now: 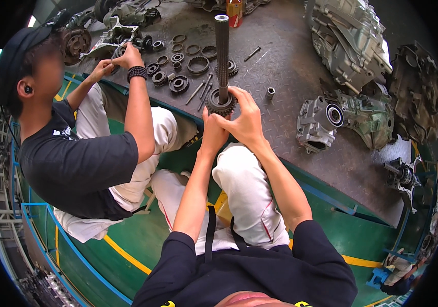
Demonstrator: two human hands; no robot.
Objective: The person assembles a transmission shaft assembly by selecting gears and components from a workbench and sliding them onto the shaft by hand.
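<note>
Nearest is the dark shirt (260,279) of the wearer, then pale trousers (239,169), knees by the table edge. Just past the knees, both hands are on a toothed gear (214,108): L hand (213,134) is closed on it from below (some fingertips hidden, can't tell exact contact), R hand (247,122) grips its R side, thumb across the front, fingers curved round the far side. A splined shaft (222,56) stands approx. upright through the gear, its top well above the hands. Beyond, on the steel table (285,71): a few pins (195,92) just L of the gear, a socket (270,92) to the R, then loose gears (179,84), rings (198,64), a bolt (252,53). To the L a co-worker (83,163) handles parts. Far R, a small housing (308,128), then a big casing (352,43); at the back, an orange bottle (235,13).
</note>
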